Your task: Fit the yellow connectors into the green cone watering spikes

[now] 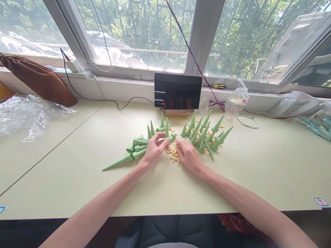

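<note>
My left hand is closed around a green plastic spike, which it holds upright with the point up. My right hand is beside a small pile of yellow T-shaped plastic pieces. Its fingers are curled together, and whatever they may hold is hidden. To the left of my left hand lie several loose green spikes, most on their sides with the open cup ends showing. Beyond my right hand stands a cluster of green spikes with yellow pieces sticking out of them.
A dark tablet leans at the back of the pale table. Clear plastic wrap and a brown bag lie at the left. Plastic bags and a coiled white cable are at the back right. A black cable runs to the tablet.
</note>
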{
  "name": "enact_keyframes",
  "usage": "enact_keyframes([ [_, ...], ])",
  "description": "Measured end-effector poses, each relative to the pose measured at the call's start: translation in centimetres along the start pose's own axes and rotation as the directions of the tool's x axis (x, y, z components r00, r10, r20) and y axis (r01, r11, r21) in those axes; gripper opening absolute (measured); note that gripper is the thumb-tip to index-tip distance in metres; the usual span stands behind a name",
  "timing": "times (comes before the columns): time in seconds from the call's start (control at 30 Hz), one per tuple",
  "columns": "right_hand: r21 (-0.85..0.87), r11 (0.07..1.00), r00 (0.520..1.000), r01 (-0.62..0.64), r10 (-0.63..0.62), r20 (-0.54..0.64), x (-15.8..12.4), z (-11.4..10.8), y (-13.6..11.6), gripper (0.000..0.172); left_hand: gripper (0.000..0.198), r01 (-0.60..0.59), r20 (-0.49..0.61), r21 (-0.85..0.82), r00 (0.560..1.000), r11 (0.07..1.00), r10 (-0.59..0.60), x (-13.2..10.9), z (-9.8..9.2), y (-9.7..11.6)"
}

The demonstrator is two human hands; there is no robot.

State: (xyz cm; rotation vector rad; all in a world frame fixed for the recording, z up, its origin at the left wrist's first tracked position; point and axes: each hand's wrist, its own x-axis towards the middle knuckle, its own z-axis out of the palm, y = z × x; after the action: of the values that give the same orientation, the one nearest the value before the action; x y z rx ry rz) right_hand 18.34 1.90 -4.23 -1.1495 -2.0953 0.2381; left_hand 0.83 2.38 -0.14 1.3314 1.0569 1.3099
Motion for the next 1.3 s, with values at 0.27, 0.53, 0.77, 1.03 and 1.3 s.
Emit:
enact_keyframes([
  [0.27,0.006,0.999,0.999,-0.038,0.038,-0.003,0.18,-0.09,0.10,0.026,0.029,-0.009,0.024,0.001,1.000,1.000,0.009,0.01,0.07,-0.10],
  [0.53,0.027,0.997,0.997,-0.073,0.073,0.023,0.31,-0.43,-0.16,0.023,0.031,0.014,0.053,0.008,0.998,1.000,-0.014,-0.14,0.00,-0.39],
  [0.77,0.028,0.996,0.996,-0.088,0.087,0.030,0.37,-0.44,-0.09,0.021,0.034,0.033,0.032,0.014,0.999,0.999,-0.033,-0.17,0.12,-0.31],
  [1.03,0.006,0.995,0.994,-0.101,0.101,0.043,0.34,-0.12,0.14,0.025,0.041,0.092,0.011,0.046,0.996,0.995,-0.093,-0.34,0.16,-0.11],
  [1.3,-0.024,0.997,0.995,-0.076,0.078,0.063,0.37,0.13,0.50,0.028,0.041,0.093,-0.016,0.053,0.996,0.994,-0.092,-0.31,0.24,0.02],
])
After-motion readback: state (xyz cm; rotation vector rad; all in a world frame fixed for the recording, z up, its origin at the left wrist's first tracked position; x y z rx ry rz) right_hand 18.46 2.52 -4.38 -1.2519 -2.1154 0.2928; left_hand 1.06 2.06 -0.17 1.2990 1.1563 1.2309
